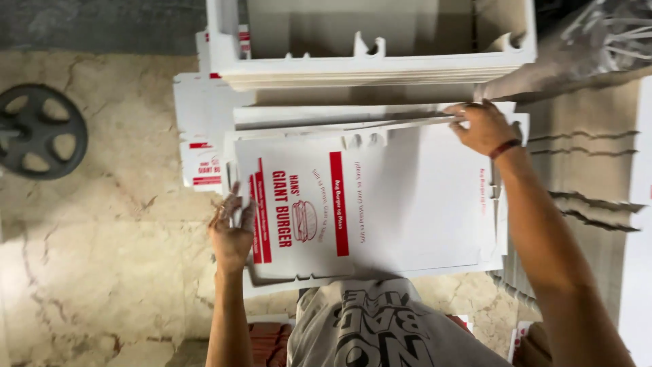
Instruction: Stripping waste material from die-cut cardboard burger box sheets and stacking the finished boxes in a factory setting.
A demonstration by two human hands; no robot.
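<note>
Two hands grip one flat white box blank [407,197] printed in red, atop a stack of like blanks [373,272]. The left hand [231,234] has its fingers pinched on the near-left edge; the right hand [482,126] has its fingers closed on the far-right corner. Beyond stands a folded white box [373,64]; left lies a dark wheel [41,129] on the marble floor [102,258].

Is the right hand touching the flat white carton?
Touching. In the head view the right hand has its fingers pressed on the far edge of the flat carton.
</note>
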